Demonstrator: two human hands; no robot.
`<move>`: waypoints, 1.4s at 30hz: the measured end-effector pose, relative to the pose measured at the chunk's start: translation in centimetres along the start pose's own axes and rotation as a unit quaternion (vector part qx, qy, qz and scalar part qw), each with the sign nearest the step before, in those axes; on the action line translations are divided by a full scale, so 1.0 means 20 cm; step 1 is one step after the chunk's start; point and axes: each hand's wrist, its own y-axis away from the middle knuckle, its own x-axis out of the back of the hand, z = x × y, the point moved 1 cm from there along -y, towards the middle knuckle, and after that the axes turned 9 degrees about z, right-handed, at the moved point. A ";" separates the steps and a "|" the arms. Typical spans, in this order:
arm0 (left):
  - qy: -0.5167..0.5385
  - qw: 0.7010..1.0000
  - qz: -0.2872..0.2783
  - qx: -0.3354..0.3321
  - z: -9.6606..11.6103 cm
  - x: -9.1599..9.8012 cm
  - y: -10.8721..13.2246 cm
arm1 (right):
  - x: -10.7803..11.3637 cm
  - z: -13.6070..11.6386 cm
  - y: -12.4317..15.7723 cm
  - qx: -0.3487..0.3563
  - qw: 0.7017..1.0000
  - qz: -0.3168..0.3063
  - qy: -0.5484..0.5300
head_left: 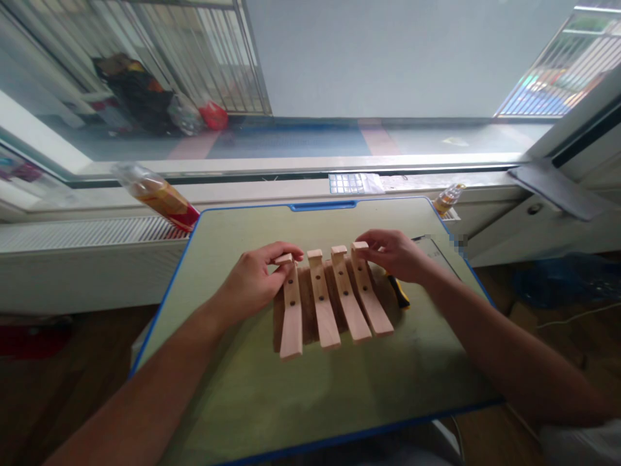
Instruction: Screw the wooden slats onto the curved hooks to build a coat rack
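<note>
Here, the left hand (pixel 264 275) pinches the top of the leftmost wooden piece (pixel 292 327) with thumb and fingers, and the right hand (pixel 395 254) pinches the top of the rightmost wooden piece (pixel 377 314). Two middle wooden pieces (pixel 326 321) sit between them, all four in a row over a flat brown thing (pixel 311 330) on the blue-edged table (pixel 301 401). A yellow and black handle (pixel 400 292) lies near the right hand.

Daylight from the window (pixel 339 84) ahead, dim lower corners, wide-angle edge stretching, slight blur
</note>
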 end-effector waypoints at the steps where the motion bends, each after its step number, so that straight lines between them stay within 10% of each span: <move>1: -0.001 1.000 -0.001 0.004 -0.01 0.00 0.00 | 0.00 0.00 0.00 0.000 1.000 -0.001 0.002; 42: 0.059 0.997 -0.019 0.035 -0.05 0.00 0.01 | -0.03 -0.01 0.04 0.003 0.999 0.022 0.041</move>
